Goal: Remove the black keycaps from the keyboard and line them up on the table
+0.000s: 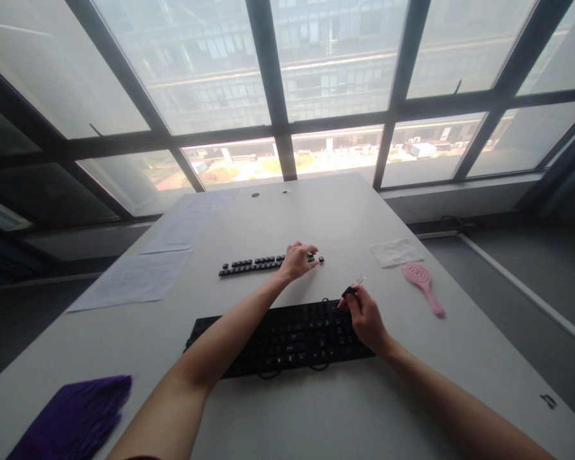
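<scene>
My left hand [298,260] is over the right end of the rows of loose black keycaps [252,266], its thumb and forefinger apart. Dark keycaps show in the gap between those fingers, and a single keycap [321,259] sits just beyond the tips. My right hand [367,316] is closed on a keycap puller with a black middle [349,291] and thin wire ends, held at the top right of the black keyboard [292,338]. My left forearm hides part of the keyboard's left half.
At the right lie a pink hairbrush [424,287] and a white tissue packet [395,253]. Paper sheets [134,281] cover the left side. A purple cloth [71,415] is at front left, a small black item [549,400] near the right edge. Windows stand behind the table [326,211].
</scene>
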Demonstrator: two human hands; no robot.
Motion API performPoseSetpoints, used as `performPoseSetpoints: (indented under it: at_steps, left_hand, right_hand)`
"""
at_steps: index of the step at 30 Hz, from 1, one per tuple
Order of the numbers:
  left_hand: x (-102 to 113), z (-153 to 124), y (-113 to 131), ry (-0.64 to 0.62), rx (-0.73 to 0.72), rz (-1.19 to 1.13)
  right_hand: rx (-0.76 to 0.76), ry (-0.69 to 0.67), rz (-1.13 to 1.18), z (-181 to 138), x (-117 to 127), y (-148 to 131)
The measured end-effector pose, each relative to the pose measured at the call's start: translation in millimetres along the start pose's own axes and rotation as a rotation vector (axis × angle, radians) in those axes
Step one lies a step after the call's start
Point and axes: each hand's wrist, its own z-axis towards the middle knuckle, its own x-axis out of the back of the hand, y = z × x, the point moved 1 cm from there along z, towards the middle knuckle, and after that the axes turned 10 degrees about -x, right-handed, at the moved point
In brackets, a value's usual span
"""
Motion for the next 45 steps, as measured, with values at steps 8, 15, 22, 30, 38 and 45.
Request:
performPoseSetpoints:
  at_steps: [8, 15, 22, 30, 38, 45]
  left_hand:
    - [5, -8, 0, 0.01, -0.012, 0.068]
    - [4, -4, 2, 0.005, 0.017, 0.105]
    - [16, -14, 24, 0.065, 0.027, 0.098]
    - [23, -67, 101, -0.008, -0.008, -0.02]
    - [8, -99, 142, 0.003, 0.005, -0.271]
    - [-3, -109, 141, 0.016, -0.034, -0.287]
  right_hand:
    - [-0.001, -0.001, -0.006, 0, 1, 1]
    - [-0.009, 0.001, 0.004, 0, 0, 1]
    - [0.012, 0.093, 0.053, 0, 3, 2]
    - [0.015, 0.154, 0.071, 4, 10, 3]
    - [0.159, 0.068, -0.065, 2, 16, -5]
    - [0.263, -0.063, -0.163, -1, 15, -6]
